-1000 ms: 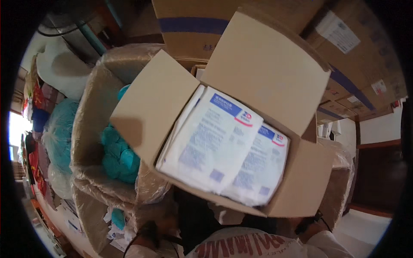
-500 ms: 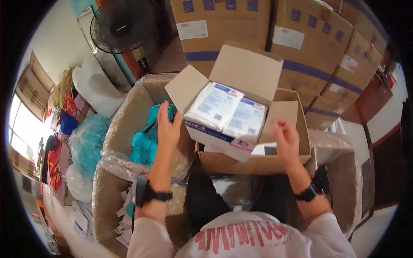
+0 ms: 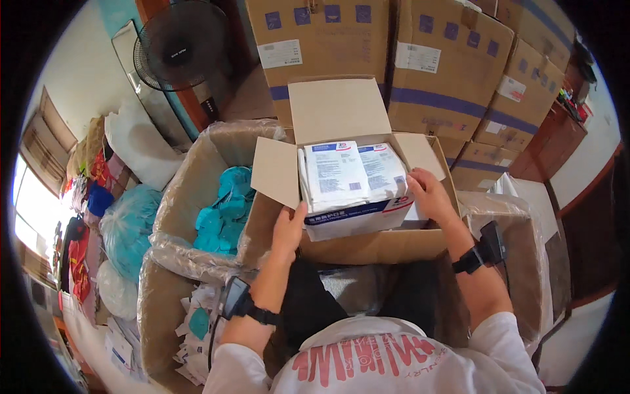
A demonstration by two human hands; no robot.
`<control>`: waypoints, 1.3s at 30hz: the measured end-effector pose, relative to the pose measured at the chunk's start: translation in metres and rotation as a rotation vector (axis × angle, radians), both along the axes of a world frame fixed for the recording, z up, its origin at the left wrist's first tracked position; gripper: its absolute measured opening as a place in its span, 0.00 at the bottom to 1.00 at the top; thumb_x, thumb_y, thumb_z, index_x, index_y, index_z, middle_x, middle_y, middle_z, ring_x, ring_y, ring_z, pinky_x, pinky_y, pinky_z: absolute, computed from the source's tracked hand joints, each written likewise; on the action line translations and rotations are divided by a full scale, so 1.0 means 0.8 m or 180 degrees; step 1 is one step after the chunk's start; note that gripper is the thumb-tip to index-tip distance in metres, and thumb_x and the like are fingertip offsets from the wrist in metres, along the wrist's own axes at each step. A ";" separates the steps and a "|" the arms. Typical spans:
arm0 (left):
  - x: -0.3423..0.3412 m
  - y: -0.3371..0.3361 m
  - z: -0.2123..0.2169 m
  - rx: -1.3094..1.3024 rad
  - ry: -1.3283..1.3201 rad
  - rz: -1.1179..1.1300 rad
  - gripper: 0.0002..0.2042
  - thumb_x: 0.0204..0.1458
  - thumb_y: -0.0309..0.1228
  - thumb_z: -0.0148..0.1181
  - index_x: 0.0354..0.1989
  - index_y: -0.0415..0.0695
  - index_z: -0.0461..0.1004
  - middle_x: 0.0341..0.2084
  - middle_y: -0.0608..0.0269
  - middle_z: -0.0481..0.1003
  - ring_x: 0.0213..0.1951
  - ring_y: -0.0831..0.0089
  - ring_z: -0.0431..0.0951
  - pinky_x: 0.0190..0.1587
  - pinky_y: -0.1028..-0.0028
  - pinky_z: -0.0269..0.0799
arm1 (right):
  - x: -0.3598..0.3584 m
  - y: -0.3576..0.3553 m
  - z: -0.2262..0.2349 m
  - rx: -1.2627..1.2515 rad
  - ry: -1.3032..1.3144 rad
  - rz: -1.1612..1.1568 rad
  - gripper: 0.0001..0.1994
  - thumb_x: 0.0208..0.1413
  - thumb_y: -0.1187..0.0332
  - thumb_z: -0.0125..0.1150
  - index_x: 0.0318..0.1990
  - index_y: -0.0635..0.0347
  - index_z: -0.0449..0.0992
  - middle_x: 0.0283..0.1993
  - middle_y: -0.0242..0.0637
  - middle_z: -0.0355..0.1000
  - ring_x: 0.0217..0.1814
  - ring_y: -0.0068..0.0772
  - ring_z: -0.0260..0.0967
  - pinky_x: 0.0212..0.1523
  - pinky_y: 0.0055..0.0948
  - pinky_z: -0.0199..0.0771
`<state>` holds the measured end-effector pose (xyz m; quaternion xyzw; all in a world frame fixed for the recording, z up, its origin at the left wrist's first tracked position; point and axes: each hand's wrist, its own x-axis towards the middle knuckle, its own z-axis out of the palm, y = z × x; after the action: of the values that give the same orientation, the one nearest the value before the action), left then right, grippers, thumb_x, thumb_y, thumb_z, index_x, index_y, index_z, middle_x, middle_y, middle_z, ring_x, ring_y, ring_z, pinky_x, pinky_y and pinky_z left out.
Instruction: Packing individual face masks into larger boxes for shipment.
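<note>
Moved inward: left hand [image 3: 287, 233] and right hand [image 3: 431, 196], now at opposite sides of open white box [image 3: 351, 227], frame centre; grips part-curled, firm hold cannot be told.

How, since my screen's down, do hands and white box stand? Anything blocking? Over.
Left hand at front left corner of white box, right hand at front right. Flaps open, packets inside. Nothing visibly blocking either hand.

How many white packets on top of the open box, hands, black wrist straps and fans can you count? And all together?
White packets on top: 2 (any underneath are hidden)
Hands: 2
Black wrist straps: 2
Fan: 1
Total: 7
</note>
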<state>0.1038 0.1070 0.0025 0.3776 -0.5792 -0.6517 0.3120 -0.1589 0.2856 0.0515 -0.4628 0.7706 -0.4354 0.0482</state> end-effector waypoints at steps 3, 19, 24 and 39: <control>-0.006 0.020 0.015 0.0227 0.0117 0.0313 0.22 0.53 0.40 0.51 0.51 0.37 0.62 0.43 0.58 0.68 0.46 0.71 0.66 0.50 0.74 0.59 | 0.018 -0.028 0.030 -0.0101 0.0546 0.0089 0.13 0.52 0.63 0.52 0.36 0.66 0.72 0.39 0.48 0.68 0.41 0.46 0.67 0.41 0.33 0.66; -0.021 0.019 0.037 -0.0215 0.0056 0.0439 0.19 0.52 0.32 0.52 0.51 0.37 0.62 0.45 0.56 0.68 0.46 0.69 0.68 0.49 0.74 0.61 | 0.072 -0.121 0.023 -0.0032 -0.2678 0.0228 0.16 0.51 0.65 0.54 0.45 0.65 0.67 0.38 0.38 0.69 0.38 0.29 0.66 0.38 0.27 0.68; 0.011 0.044 0.022 -0.0703 0.0543 0.1009 0.15 0.55 0.34 0.49 0.46 0.38 0.65 0.40 0.62 0.69 0.42 0.78 0.68 0.45 0.81 0.62 | 0.026 -0.080 0.035 -0.1472 -0.3631 0.0263 0.13 0.55 0.68 0.50 0.48 0.59 0.63 0.39 0.31 0.68 0.39 0.23 0.66 0.37 0.25 0.68; 0.004 0.131 0.068 0.0939 0.1550 -0.1046 0.19 0.54 0.30 0.52 0.53 0.38 0.60 0.48 0.61 0.66 0.50 0.73 0.65 0.52 0.71 0.61 | 0.133 0.065 0.019 0.0227 -0.3442 0.1174 0.18 0.60 0.60 0.44 0.52 0.62 0.63 0.45 0.34 0.67 0.45 0.24 0.65 0.44 0.27 0.70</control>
<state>0.1070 0.2117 0.0567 0.1533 -0.4401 -0.8413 0.2739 -0.0522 0.3378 0.0668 -0.2991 0.5571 -0.5684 0.5264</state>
